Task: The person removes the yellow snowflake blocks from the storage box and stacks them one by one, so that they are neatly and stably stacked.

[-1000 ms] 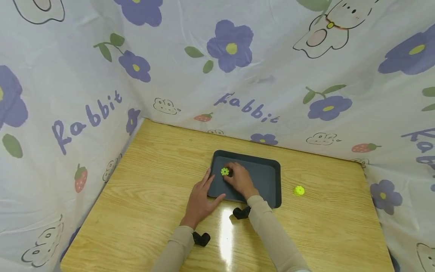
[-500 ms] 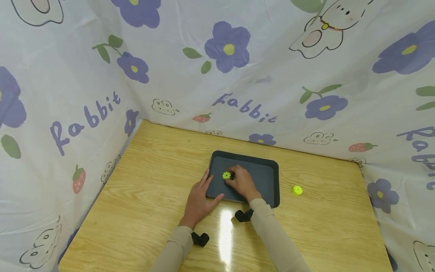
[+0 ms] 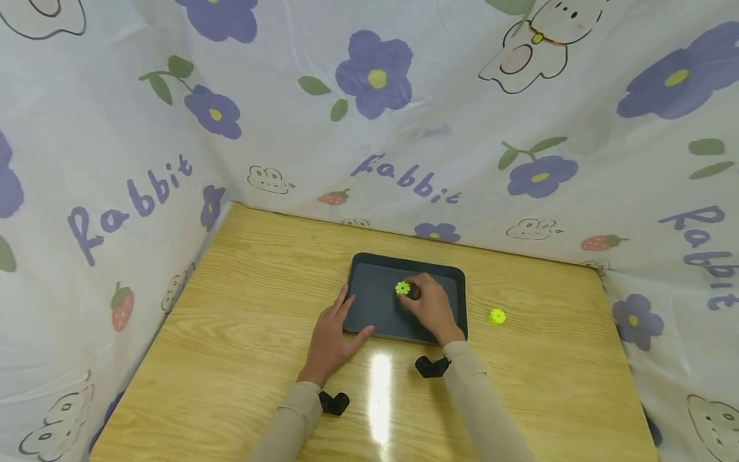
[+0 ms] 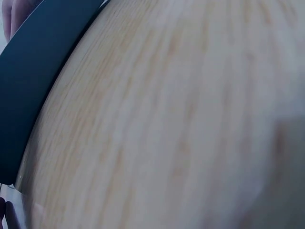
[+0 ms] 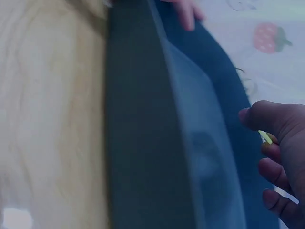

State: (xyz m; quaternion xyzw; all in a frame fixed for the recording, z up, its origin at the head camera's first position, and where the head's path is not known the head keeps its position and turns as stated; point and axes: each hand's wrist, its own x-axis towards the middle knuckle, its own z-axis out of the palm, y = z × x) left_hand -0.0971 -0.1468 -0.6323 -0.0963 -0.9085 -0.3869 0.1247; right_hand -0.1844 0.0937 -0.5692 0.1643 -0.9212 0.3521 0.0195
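A dark grey rectangular tray [image 3: 374, 308] lies on the wooden table. Over its middle my right hand [image 3: 432, 309] pinches a small yellow-green notched plastic disc [image 3: 403, 288] between thumb and fingers. In the right wrist view only a sliver of that disc [image 5: 265, 137] shows behind the thumb. My left hand [image 3: 329, 342] rests at the tray's near left corner, fingers straight along the left side and thumb by the front edge. The left wrist view shows mostly the tray's outer wall [image 4: 35, 71] and bare wood.
Right of the tray, another yellow-green notched disc [image 3: 496, 316] or small pile of them lies on the table [image 3: 548, 372]. A patterned cloth [image 3: 323, 141] closes off the back and sides. Black wrist cameras [image 3: 335, 403] sit below both hands.
My right hand has carried the disc rightward, from the tray's left part to its middle. My left hand keeps its place at the corner. The head view has shifted slightly.
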